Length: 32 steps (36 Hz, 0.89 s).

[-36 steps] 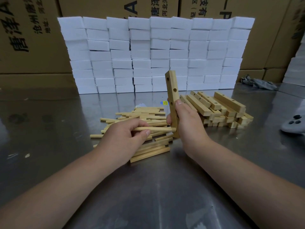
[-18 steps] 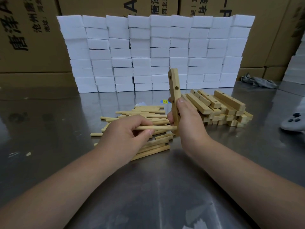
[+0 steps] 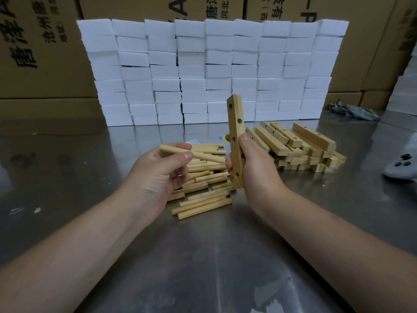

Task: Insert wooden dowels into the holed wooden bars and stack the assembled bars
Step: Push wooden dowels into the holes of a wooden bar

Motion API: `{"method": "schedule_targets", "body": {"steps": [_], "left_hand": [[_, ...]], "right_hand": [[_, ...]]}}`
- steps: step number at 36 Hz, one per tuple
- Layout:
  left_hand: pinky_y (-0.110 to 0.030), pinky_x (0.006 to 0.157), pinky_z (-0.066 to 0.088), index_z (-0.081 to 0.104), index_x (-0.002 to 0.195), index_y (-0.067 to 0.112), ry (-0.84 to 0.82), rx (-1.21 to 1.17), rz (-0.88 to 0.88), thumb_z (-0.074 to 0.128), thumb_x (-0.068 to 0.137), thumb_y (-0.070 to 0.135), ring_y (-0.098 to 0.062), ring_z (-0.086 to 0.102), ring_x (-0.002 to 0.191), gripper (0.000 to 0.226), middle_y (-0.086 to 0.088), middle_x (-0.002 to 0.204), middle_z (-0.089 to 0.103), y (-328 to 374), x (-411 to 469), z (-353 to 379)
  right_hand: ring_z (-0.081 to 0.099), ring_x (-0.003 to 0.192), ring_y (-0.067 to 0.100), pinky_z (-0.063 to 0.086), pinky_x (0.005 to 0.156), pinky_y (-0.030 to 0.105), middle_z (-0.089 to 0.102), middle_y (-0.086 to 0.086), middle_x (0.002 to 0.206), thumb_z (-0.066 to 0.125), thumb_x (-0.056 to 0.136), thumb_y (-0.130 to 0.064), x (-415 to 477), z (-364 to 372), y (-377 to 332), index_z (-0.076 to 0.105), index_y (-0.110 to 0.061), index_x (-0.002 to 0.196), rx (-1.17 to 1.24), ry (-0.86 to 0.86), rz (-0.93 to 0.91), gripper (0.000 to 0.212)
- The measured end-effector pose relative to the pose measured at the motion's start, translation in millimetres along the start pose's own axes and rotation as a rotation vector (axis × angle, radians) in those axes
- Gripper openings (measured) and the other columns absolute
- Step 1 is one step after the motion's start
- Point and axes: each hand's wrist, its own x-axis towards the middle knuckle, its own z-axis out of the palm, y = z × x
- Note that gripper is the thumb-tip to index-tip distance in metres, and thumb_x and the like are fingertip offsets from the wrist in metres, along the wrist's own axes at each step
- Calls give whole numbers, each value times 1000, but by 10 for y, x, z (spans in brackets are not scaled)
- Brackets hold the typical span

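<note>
My right hand (image 3: 255, 170) grips a holed wooden bar (image 3: 235, 123) and keeps it upright, its lower end near the steel table. Several round holes run down the bar's face. My left hand (image 3: 158, 175) pinches one wooden dowel (image 3: 203, 155) between thumb and fingers. The dowel lies almost level, and its right tip points at the bar close to my right fingers. Below both hands a loose pile of dowels (image 3: 203, 193) lies on the table. A heap of more holed bars (image 3: 297, 147) sits to the right of the upright bar.
A wall of white foam blocks (image 3: 212, 71) stands across the back of the steel table (image 3: 214, 256), with cardboard boxes behind it. A grey controller (image 3: 401, 169) lies at the right edge. A grey cloth (image 3: 352, 110) lies at the back right.
My left hand has lifted the dowel off the pile and turned palm-up, raising the dowel toward a higher hole. The bar stays upright in my right hand.
</note>
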Motion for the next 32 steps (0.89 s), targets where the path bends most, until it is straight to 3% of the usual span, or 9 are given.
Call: {"method": "schedule_targets", "body": {"steps": [10, 16, 18, 19, 20, 21, 22, 23, 32], "left_hand": [[-25, 73, 50, 59, 88, 19, -9, 155, 53, 37, 98, 15, -12, 69, 81, 25, 6, 79, 72, -7, -5, 23], [-4, 46, 36, 63, 107, 33, 25, 577, 347, 47, 93, 25, 0, 48, 48, 23, 8, 55, 54, -61, -87, 6], [-1, 50, 34, 57, 119, 32, 3, 650, 376, 46, 93, 26, -4, 58, 70, 30, 27, 85, 34, -62, -86, 0], [1, 52, 32, 54, 123, 31, -16, 687, 395, 46, 93, 26, 16, 14, 68, 32, 30, 77, 22, -67, -87, -7], [2, 53, 31, 51, 125, 31, -35, 720, 404, 45, 93, 25, 6, 24, 50, 33, 38, 82, 29, -67, -90, -12], [2, 55, 31, 50, 126, 32, -53, 739, 395, 44, 94, 25, 16, 12, 68, 33, 43, 82, 37, -65, -91, -21], [2, 59, 32, 51, 126, 33, -66, 756, 372, 44, 95, 24, 11, 34, 53, 34, 37, 77, 59, -57, -93, -21], [1, 64, 32, 52, 126, 34, -85, 774, 354, 43, 95, 22, 17, 52, 75, 34, 25, 80, 60, -53, -96, -25], [-4, 59, 32, 61, 115, 35, -153, 877, 372, 53, 90, 10, 6, 43, 64, 37, 1, 83, 52, -36, -151, 9]], "right_hand": [[44, 52, 8, 40, 61, 29, 47, -9, 53, 63, 85, -26, -7, -8, 53, 51, -18, 69, -73, 19, -110, 21], [43, 40, 9, 38, 42, 19, 49, -5, 50, 59, 89, -17, -48, 11, 22, 49, -12, 77, 35, -77, -98, 16], [39, 40, 10, 35, 42, 20, 45, -5, 50, 60, 88, -19, -67, 20, 9, 49, -13, 76, 49, -96, -103, 17], [37, 40, 10, 33, 42, 20, 43, -6, 49, 61, 87, -19, -73, 23, 3, 50, -14, 76, 85, -112, -96, 17], [36, 40, 10, 31, 42, 21, 41, -7, 48, 61, 87, -19, -79, 26, -5, 51, -15, 75, 132, -133, -83, 16], [35, 40, 10, 30, 42, 21, 40, -8, 48, 62, 86, -18, -85, 27, -15, 54, -16, 75, 171, -156, -74, 14], [35, 41, 10, 30, 42, 22, 40, -8, 48, 62, 86, -17, -93, 30, -24, 57, -16, 77, 190, -178, -71, 11], [36, 41, 11, 30, 43, 22, 40, -8, 48, 62, 86, -16, -99, 32, -30, 59, -16, 78, 190, -198, -73, 8], [37, 43, 12, 31, 45, 25, 42, -2, 50, 59, 86, -7, -112, 38, -23, 59, -12, 76, 37, -191, -103, 11]]}}
